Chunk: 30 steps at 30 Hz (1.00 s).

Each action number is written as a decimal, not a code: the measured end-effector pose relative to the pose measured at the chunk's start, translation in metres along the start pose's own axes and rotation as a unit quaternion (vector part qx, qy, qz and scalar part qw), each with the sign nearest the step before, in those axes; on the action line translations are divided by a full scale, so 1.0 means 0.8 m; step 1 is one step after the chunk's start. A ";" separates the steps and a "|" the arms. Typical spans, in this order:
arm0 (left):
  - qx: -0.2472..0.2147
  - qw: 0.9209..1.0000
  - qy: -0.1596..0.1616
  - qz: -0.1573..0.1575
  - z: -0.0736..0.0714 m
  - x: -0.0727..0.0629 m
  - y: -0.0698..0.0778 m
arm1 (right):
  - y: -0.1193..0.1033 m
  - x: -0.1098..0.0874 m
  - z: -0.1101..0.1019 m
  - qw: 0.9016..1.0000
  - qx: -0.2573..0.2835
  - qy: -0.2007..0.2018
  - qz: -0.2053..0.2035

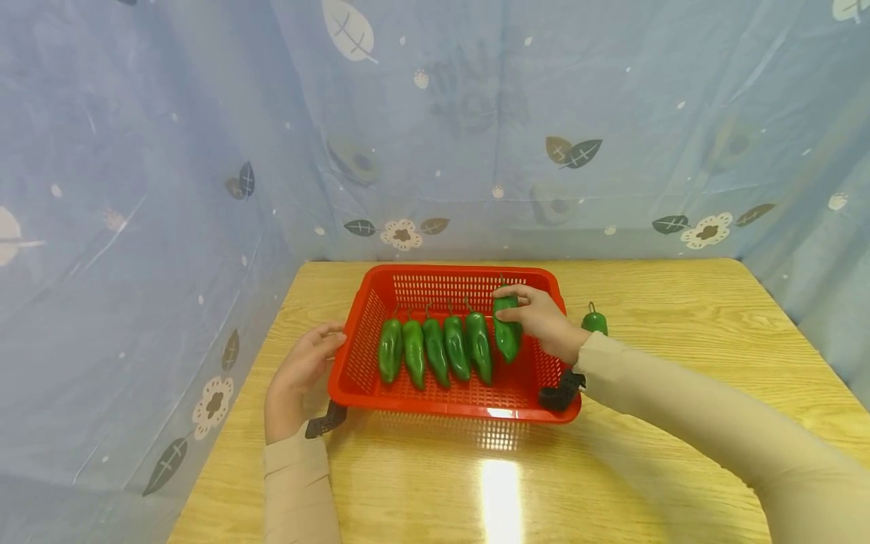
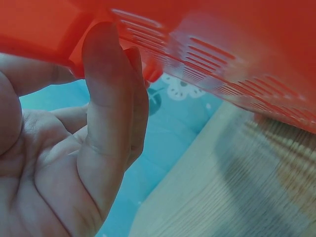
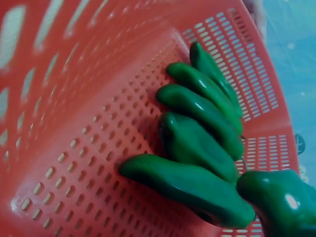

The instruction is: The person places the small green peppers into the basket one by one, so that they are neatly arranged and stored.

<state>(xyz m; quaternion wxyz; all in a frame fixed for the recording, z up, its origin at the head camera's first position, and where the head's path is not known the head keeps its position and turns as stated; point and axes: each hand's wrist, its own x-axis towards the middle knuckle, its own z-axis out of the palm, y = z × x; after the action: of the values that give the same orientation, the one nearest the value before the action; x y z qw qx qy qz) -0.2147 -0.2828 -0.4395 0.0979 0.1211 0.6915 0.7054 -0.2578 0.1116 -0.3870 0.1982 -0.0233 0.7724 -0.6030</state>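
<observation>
A red plastic basket (image 1: pixel 435 412) with slotted walls stands on the table. Several long green peppers (image 1: pixel 435 351) lie side by side in its left and middle part, stems toward the far wall. My right hand (image 1: pixel 540 321) reaches over the right wall and grips another green pepper (image 1: pixel 507 341) between thumb and fingers, just right of the row. In the right wrist view this held pepper (image 3: pixel 281 202) shows at the lower right, while the hand is out of sight. At the basket's left end, my left hand (image 1: pixel 309 359) holds the rim, with fingers (image 2: pixel 106 94) curled up against it.
One more green pepper (image 1: pixel 594 323) is on the wooden table (image 1: pixel 707 332) right of the basket, partly hidden by the right sleeve. A patterned blue curtain (image 1: pixel 435 151) hangs behind the table and along the left side. Dark straps circle both wrists.
</observation>
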 end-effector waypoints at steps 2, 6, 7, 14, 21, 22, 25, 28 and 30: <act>-0.005 1.000 -0.009 0.011 -0.001 0.000 -0.002 | 0.001 0.003 0.003 1.000 -0.013 0.001 0.006; -0.004 1.000 -0.007 0.007 -0.001 0.001 -0.001 | 0.002 0.006 0.007 0.999 -0.031 -0.002 0.015; 0.002 1.000 0.001 -0.005 -0.001 0.002 0.000 | 0.002 0.007 0.007 0.999 -0.036 -0.003 0.017; 0.011 0.999 0.019 -0.031 0.001 0.002 0.002 | 0.012 0.013 0.011 0.998 -0.054 -0.004 0.024; 0.014 0.999 0.019 -0.030 0.001 0.003 0.000 | 0.021 0.017 0.016 0.997 -0.081 -0.003 0.013; 0.016 0.999 0.018 -0.029 0.001 0.003 0.000 | 0.021 0.017 0.017 0.996 -0.088 -0.003 0.010; 0.020 0.999 0.021 -0.029 0.000 0.002 -0.002 | 0.022 0.017 0.019 0.994 -0.107 -0.003 0.006; 0.020 0.999 0.022 -0.032 -0.001 0.002 -0.003 | 0.024 0.017 0.021 0.993 -0.120 -0.004 0.012; 0.017 0.999 0.019 -0.034 0.000 0.002 -0.003 | 0.026 0.018 0.022 0.993 -0.119 -0.004 0.019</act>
<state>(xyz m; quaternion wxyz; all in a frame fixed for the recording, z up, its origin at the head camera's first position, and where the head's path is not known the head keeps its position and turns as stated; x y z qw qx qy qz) -0.2168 -0.2825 -0.4418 0.1061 0.0857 0.7088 0.6921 -0.2611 0.0970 -0.4143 0.2085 -0.0350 0.8383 -0.5025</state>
